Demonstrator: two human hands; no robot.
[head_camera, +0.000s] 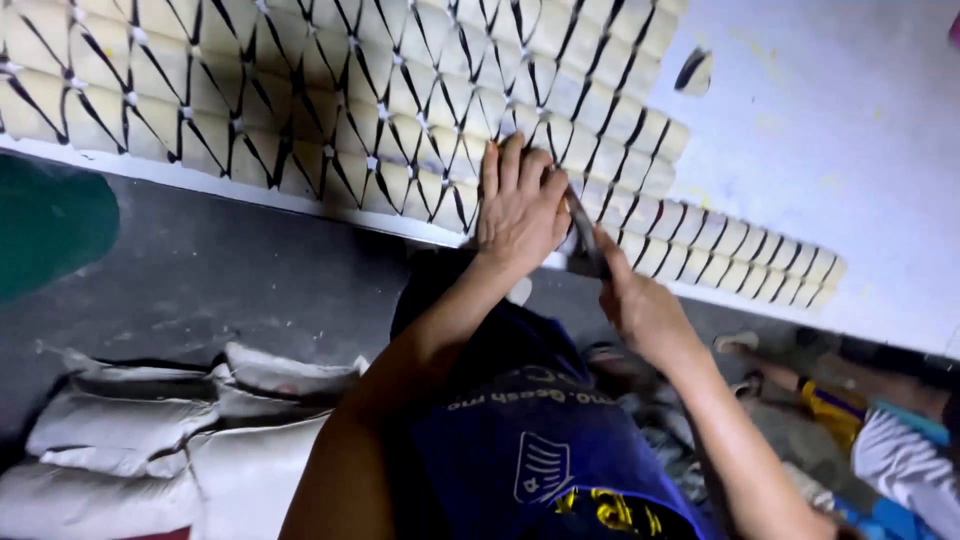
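Nearest, grey sacks (170, 440) lie stacked on the floor at lower left. Above the blue shirt (540, 440), the right hand (640, 305) has its fingers closed round a dark metal tool (583, 240), its tip at the white bench's (840, 130) edge. The left hand (520, 205) lies flat, fingers spread, on the cream tile lattice (330, 90) beyond.

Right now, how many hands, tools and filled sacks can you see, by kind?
Hands on the cream tile lattice: 2, left hand pressed flat, right hand gripping
Dark metal tool: 1
Grey-white sacks piled on the floor: about 7, some partly hidden
Total: about 10
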